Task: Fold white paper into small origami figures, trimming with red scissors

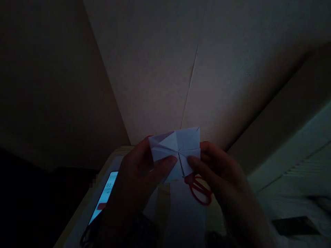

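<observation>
In dim light I hold a small folded square of white paper (pixel 178 146) in front of me with both hands. Its flaps meet at a centre point, and a purple-tinted flap shows at its upper left. My left hand (pixel 139 172) pinches its left side, thumb on the front. My right hand (pixel 217 168) pinches the lower right part, thumb near the centre crease. Below the paper, red-handled scissors (pixel 200 191) lie on the table, partly behind my right hand.
A lit phone (pixel 104 198) lies on the pale wooden table (pixel 116 153) at the lower left. A white sheet (pixel 186 210) lies under my hands. Plain walls rise behind, meeting in a corner. Pale bedding (pixel 292 172) and a dark flat object (pixel 294 225) are at the right.
</observation>
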`<action>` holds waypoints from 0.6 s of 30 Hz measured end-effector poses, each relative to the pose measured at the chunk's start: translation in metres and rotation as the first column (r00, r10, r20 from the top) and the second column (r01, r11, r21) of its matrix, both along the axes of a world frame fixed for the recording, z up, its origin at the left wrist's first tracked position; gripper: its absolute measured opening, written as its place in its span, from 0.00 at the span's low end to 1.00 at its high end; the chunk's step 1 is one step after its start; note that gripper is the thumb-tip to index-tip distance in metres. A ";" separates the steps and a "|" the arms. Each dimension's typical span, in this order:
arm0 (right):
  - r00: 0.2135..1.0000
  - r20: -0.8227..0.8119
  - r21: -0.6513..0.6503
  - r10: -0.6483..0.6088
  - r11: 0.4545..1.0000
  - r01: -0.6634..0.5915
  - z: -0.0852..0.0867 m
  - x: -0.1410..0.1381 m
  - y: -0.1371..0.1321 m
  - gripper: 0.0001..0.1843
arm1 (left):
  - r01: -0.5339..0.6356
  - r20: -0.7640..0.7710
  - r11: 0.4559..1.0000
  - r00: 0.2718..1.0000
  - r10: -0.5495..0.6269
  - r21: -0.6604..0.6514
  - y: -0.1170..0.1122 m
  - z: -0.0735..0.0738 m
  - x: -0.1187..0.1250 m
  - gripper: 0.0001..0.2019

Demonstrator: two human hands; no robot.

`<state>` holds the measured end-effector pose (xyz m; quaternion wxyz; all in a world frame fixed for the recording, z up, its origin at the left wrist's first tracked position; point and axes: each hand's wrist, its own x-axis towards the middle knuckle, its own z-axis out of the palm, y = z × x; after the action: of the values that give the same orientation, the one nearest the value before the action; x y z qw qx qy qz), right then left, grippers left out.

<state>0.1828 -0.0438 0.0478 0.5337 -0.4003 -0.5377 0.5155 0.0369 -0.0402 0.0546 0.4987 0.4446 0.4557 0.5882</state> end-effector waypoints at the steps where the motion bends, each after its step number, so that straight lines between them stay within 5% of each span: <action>1: 1.000 0.005 -0.001 -0.008 1.000 0.008 0.000 0.000 0.000 0.01 | -0.008 0.000 1.000 1.000 0.008 0.006 0.000 0.000 0.000 0.08; 13: 1.000 0.005 0.016 0.024 1.000 -0.024 0.000 -0.001 -0.001 0.05 | 0.019 0.057 0.998 0.998 -0.022 0.053 0.002 0.000 0.003 0.08; 18: 0.998 -0.032 0.019 0.059 0.998 -0.058 0.000 -0.002 0.000 0.06 | 0.035 -0.044 0.996 0.999 -0.032 0.083 0.005 -0.004 -0.003 0.12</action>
<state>0.1806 -0.0438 0.0483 0.5307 -0.3712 -0.5451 0.5324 0.0341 -0.0351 0.0510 0.4797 0.4850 0.4337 0.5887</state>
